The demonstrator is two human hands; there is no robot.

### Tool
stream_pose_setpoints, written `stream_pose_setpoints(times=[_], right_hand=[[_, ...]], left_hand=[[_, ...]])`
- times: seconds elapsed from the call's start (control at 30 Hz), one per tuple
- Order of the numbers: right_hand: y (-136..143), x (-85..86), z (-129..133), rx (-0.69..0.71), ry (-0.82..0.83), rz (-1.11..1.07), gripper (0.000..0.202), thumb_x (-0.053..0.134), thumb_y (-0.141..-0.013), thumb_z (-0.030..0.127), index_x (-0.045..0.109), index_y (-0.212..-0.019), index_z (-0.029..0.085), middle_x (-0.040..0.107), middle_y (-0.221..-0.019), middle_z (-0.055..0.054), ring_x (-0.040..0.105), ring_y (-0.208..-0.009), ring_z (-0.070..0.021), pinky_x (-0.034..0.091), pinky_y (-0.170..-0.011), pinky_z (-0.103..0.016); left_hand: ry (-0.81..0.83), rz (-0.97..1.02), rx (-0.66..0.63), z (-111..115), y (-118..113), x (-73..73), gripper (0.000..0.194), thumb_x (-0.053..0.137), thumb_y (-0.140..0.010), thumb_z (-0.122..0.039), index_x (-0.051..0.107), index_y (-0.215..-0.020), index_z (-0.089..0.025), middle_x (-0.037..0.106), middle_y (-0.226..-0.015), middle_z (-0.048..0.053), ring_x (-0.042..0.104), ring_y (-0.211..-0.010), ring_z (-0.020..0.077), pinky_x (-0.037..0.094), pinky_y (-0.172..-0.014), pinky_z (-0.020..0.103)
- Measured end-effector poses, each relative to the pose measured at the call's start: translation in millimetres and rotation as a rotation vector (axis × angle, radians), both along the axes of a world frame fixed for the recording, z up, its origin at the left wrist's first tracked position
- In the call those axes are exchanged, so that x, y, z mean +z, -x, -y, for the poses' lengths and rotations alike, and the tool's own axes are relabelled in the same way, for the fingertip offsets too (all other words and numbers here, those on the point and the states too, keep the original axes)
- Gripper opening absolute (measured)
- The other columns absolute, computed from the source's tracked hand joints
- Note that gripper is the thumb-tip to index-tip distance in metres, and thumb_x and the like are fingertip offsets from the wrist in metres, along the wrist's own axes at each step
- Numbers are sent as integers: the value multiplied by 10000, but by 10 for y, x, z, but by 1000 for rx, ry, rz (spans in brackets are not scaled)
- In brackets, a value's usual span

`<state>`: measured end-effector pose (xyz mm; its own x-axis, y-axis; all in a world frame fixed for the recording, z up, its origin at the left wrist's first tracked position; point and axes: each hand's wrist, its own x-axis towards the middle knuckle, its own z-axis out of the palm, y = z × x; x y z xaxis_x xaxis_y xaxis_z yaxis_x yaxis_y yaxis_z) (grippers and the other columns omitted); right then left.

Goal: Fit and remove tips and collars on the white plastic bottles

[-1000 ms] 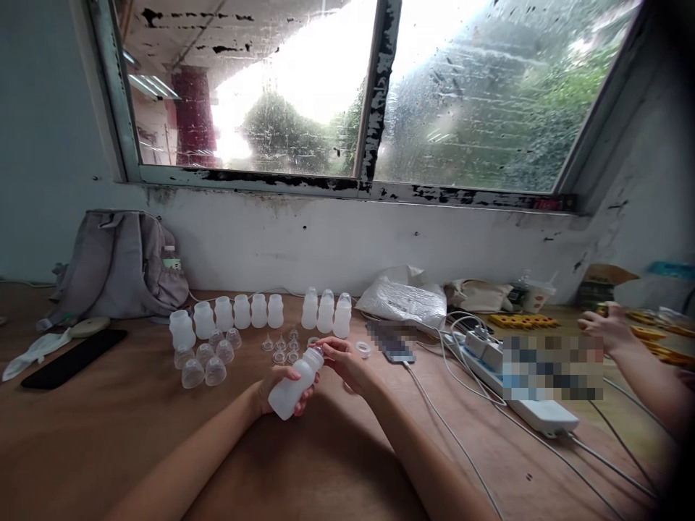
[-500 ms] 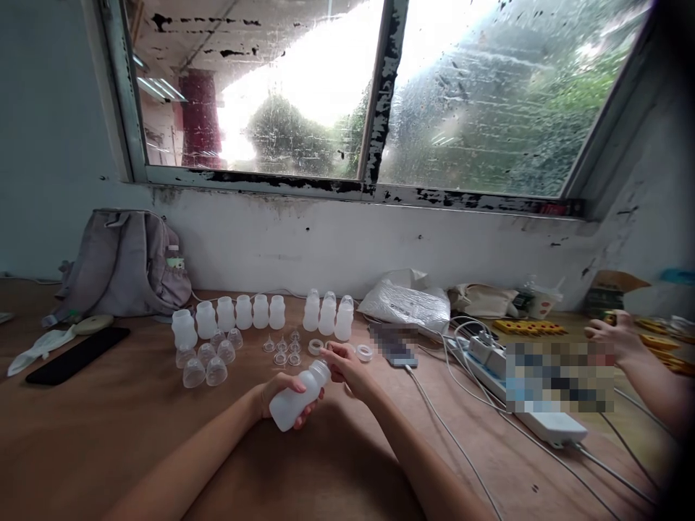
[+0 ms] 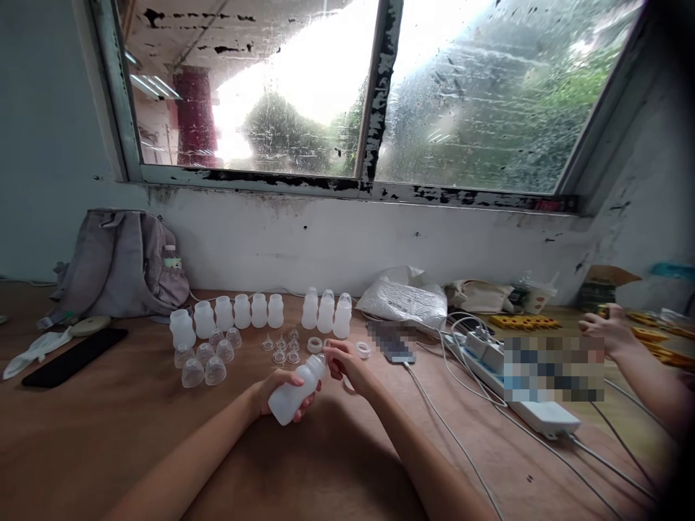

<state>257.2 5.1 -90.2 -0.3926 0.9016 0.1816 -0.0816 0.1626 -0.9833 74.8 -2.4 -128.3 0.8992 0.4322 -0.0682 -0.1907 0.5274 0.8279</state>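
Note:
My left hand [image 3: 287, 394] is wrapped around a frosted white baby bottle [image 3: 293, 396], tilted with its neck up and to the right. At that neck are the curled fingers of my right hand [image 3: 344, 362]; whatever they pinch is too small and hidden to name. Beyond my hands lie several clear nipples [image 3: 279, 346] and white collar rings [image 3: 314, 344], one ring [image 3: 363, 350] being just right of my right hand. Several clear domed caps [image 3: 215, 370] are grouped to the left. Open bottles [image 3: 224, 313] stand in a row behind them, and three capped bottles [image 3: 326, 312] stand farther right.
On the right are a phone [image 3: 399, 351] on a cable, a silvery plastic package [image 3: 405, 302] and a white power strip [image 3: 548, 418] with trailing cords. Another person's hand [image 3: 608, 329] is at far right. A backpack [image 3: 122, 264] and black flat object [image 3: 76, 358] occupy the left.
The view has shifted slightly. My left hand still holds the bottle, and my right fingers stay at its neck with only a slight movement.

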Motion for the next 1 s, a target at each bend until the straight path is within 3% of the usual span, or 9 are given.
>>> stream_pose_setpoints(times=[0.17,0.33,0.53,0.6,0.73,0.8,0.87,1.0], right_hand=[[-23,23,9,-3,31,77,456,476,-732,461,294,-419,183,218,-363,82,192,-328,-31,123,-365,-210],[-42,103,29,28,46,90,293,532,-695,409,400,-564,182,330,-420,81,246,-345,-39,141,-347,-192],[-22,72,6,-22,-12,91,355,553,-679,453,382,-545,172,302,-451,83,247,-355,-24,155,-353,-184],[-10,35,-11,-75,-41,84,341,523,-697,488,434,-612,169,375,-489,65,320,-369,-38,213,-351,-180],[15,-8,-26,-147,-66,38,343,503,-713,503,501,-834,182,537,-729,-12,518,-589,-107,394,-477,-212],[32,-10,-6,-111,-49,29,340,511,-720,482,505,-891,189,553,-810,-33,544,-698,-136,430,-568,-244],[56,-7,35,-32,-6,32,343,534,-715,454,498,-943,201,559,-832,-33,548,-767,-155,441,-643,-277],[133,-6,136,70,43,59,397,639,-636,380,477,-968,233,556,-818,0,538,-804,-158,444,-698,-298]], left_hand=[[17,1,-17,-9,-4,-13,328,478,-640,-281,504,-913,-102,530,-640,25,538,-483,138,373,-463,251],[21,-17,-2,-9,2,-8,351,481,-643,-290,507,-934,-94,535,-648,27,544,-497,140,379,-475,255],[-41,-62,61,41,-11,15,370,484,-662,-303,527,-954,-80,542,-650,38,533,-492,128,379,-481,249],[-94,-79,198,69,-56,46,344,513,-668,-310,540,-935,-94,556,-679,45,540,-524,133,385,-504,251],[-321,-10,761,102,-180,140,342,630,-637,-293,556,-934,-142,590,-819,47,544,-730,157,400,-652,254],[-398,0,953,100,-218,176,405,674,-600,-309,559,-956,-152,595,-862,48,530,-809,178,398,-706,264],[-424,-11,1029,94,-230,187,466,692,-579,-337,554,-987,-160,598,-885,53,529,-839,195,403,-724,281],[-433,11,1060,94,-216,147,522,684,-590,-365,530,-1053,-177,594,-933,66,541,-856,201,407,-754,296]])
